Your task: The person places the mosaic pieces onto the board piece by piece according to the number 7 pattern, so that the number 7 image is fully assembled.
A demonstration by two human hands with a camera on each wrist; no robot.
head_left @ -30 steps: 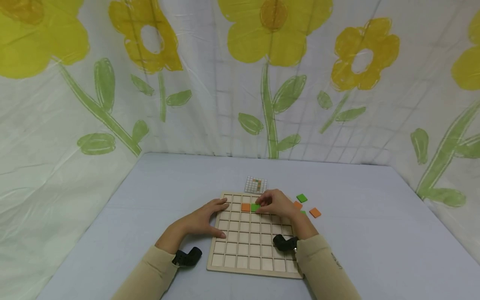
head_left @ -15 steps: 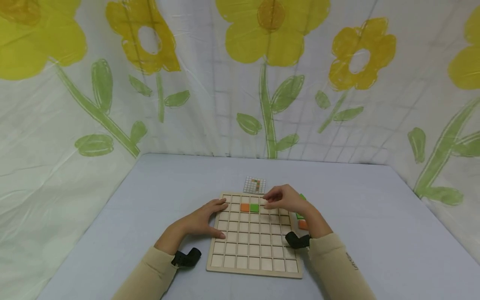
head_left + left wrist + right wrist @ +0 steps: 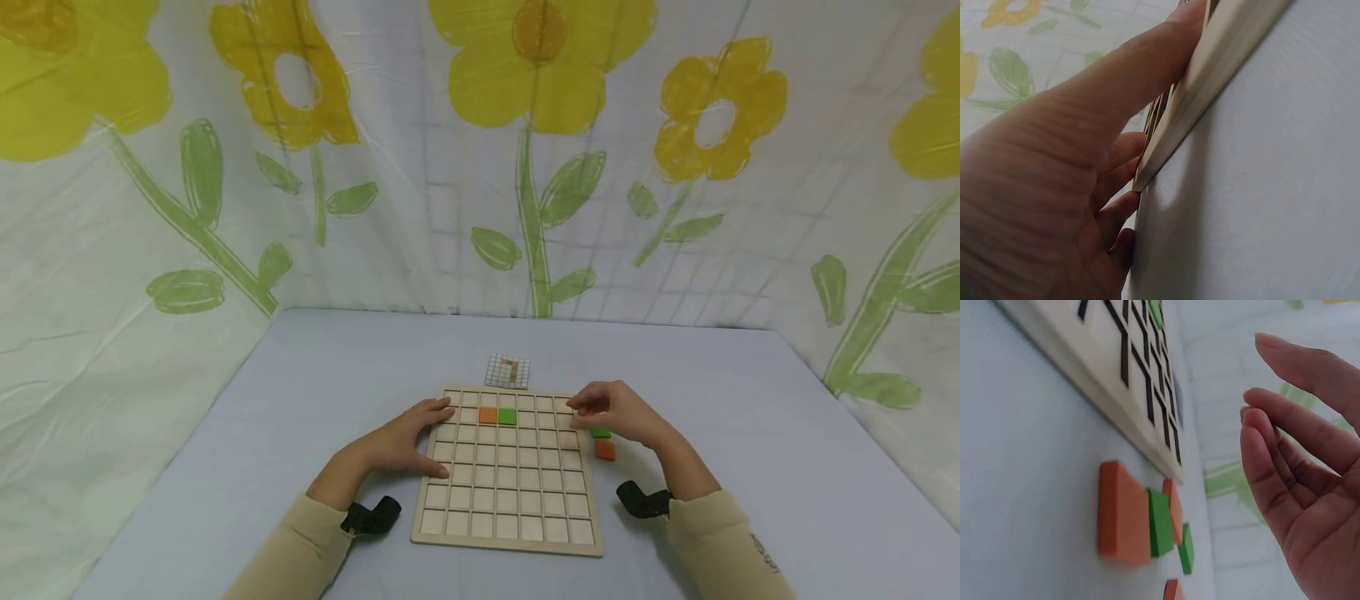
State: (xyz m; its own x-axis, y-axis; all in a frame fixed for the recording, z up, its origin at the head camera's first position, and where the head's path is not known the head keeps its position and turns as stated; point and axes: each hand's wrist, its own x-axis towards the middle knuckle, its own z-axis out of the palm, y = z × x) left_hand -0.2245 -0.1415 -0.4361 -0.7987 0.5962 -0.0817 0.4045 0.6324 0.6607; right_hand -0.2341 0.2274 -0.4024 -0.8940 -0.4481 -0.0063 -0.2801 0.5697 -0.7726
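A wooden grid board (image 3: 506, 504) lies flat on the table. Two square tiles sit side by side in its second row from the far edge: an orange tile (image 3: 488, 415) and a green tile (image 3: 507, 416). My left hand (image 3: 397, 437) rests on the board's left edge, fingers spread; in the left wrist view the thumb (image 3: 1166, 50) lies over the rim. Near the far right corner my right hand (image 3: 618, 410) hovers with nothing between thumb and fingers. Beneath it, the right wrist view shows loose tiles, among them an orange tile (image 3: 1125, 515) and a green tile (image 3: 1160, 522).
Just beyond the board's far edge lies a small printed pattern card (image 3: 507, 372) with a coloured grid. A pale cloth covers the table (image 3: 300, 375). Behind it hangs a white curtain (image 3: 405, 250) with painted yellow flowers.
My right hand has let go of the green tile in the board and moved right, past the board's edge toward the loose tiles. My left hand has stayed in place.
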